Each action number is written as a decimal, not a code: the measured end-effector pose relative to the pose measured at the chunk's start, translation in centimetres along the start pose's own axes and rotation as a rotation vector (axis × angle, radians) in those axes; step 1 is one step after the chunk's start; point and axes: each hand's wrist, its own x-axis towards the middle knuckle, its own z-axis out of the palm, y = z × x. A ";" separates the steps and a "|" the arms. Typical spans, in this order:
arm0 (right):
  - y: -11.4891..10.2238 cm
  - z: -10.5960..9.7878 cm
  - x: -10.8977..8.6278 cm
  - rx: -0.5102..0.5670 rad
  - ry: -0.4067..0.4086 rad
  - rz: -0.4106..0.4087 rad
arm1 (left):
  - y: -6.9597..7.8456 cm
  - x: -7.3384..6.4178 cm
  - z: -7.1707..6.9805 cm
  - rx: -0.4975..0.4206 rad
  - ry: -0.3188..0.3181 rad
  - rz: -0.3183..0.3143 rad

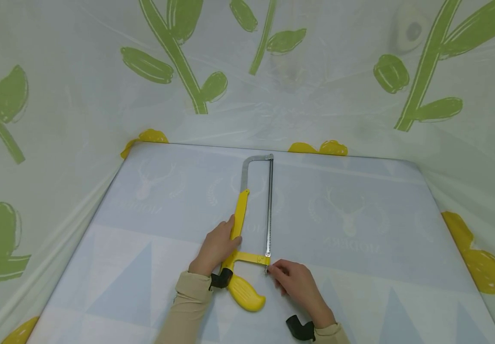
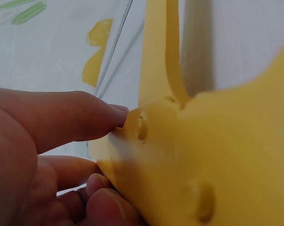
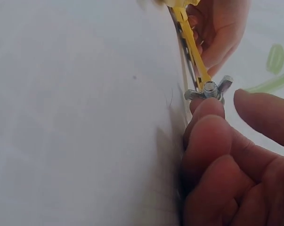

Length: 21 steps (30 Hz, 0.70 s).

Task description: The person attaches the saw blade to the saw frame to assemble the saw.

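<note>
A hacksaw with a yellow frame [image 1: 239, 215], a yellow handle [image 1: 246, 295] and a thin metal blade [image 1: 269, 205] lies on the table, its handle toward me. My left hand [image 1: 217, 243] grips the frame just above the handle, thumb on one side and fingertips beneath, as the left wrist view shows. At the near end of the blade sits a silver wing nut [image 3: 210, 89] on a threaded stud. My right hand [image 1: 296, 282] holds it with curled fingers; in the right wrist view the thumb [image 3: 255, 110] stands slightly off its wing.
The table [image 1: 359, 205] has a pale cover with deer prints and blue triangles. A whitish sheet [image 1: 79, 86] with green leaf prints hangs behind and beside it. Black curved pieces [image 1: 300, 328] are worn at both wrists.
</note>
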 end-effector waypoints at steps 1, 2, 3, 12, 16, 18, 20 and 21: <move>-0.1 0.0 0.0 -0.007 -0.003 -0.001 | 0.0 0.0 0.0 0.002 0.002 0.003; -0.1 0.0 0.0 -0.012 -0.005 -0.002 | 0.0 0.0 0.0 0.004 0.005 0.006; -0.2 0.0 0.0 -0.015 -0.005 -0.003 | 0.0 0.0 0.0 0.007 0.008 0.009; -0.2 0.1 0.0 -0.065 -0.004 -0.009 | 0.1 -0.1 -0.2 0.032 0.019 0.016; -0.1 0.0 0.0 -0.063 -0.009 -0.017 | 0.3 -0.2 -0.3 0.019 0.009 0.010; 0.0 0.0 0.0 -0.060 -0.012 -0.029 | 0.3 -0.3 -0.3 0.014 0.005 0.006; 0.0 -0.1 -0.1 -0.054 -0.013 -0.042 | 0.4 -0.3 -0.3 0.010 0.004 0.006; 0.0 -0.2 -0.1 -0.051 -0.012 -0.047 | 0.4 -0.3 -0.3 0.010 0.004 0.007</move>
